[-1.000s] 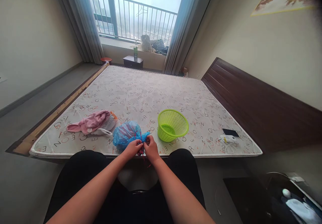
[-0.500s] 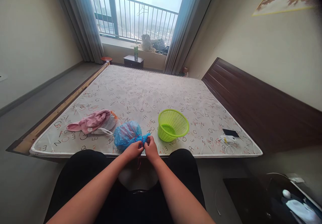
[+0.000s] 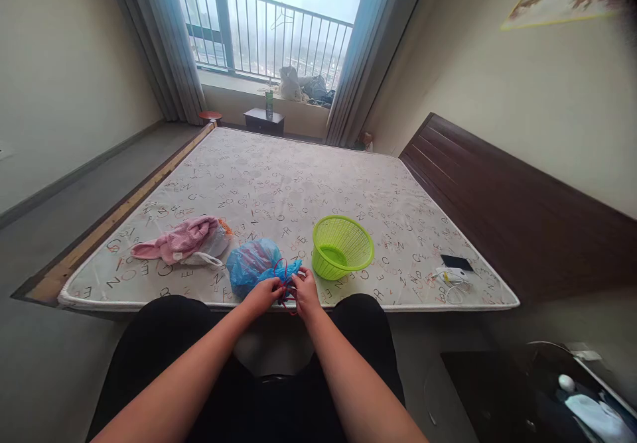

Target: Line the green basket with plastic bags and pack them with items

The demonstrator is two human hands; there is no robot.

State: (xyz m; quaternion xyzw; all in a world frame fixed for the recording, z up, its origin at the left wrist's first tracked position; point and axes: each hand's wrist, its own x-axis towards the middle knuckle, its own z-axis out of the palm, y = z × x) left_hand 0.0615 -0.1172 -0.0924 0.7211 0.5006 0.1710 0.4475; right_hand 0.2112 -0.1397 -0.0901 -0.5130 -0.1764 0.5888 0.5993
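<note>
A blue plastic bag (image 3: 253, 262) with reddish contents lies at the mattress's front edge, its gathered neck pointing right. A thin red string (image 3: 289, 310) loops round that neck and hangs loosely below it. My left hand (image 3: 265, 295) is closed in a pinch on the string at the neck's near side. Opposite it, my right hand (image 3: 306, 292) pinches the string beside the bag's blue end, fingers bent. The exact grip between the fingertips is partly hidden. Just right of my hands stands a green plastic basket (image 3: 343, 247), upright with slatted sides.
A pink fluffy cloth (image 3: 182, 241) and a clear plastic bag (image 3: 216, 244) lie at left on the letter-printed mattress (image 3: 279, 178). A black phone (image 3: 456, 262) and a white charger with cable (image 3: 452, 276) lie at right. The dark headboard (image 3: 497, 197) borders the right side.
My hands have drawn slightly apart, the right one moving a little to the right. The red string now shows more slack, with loops above and below the bag's neck.
</note>
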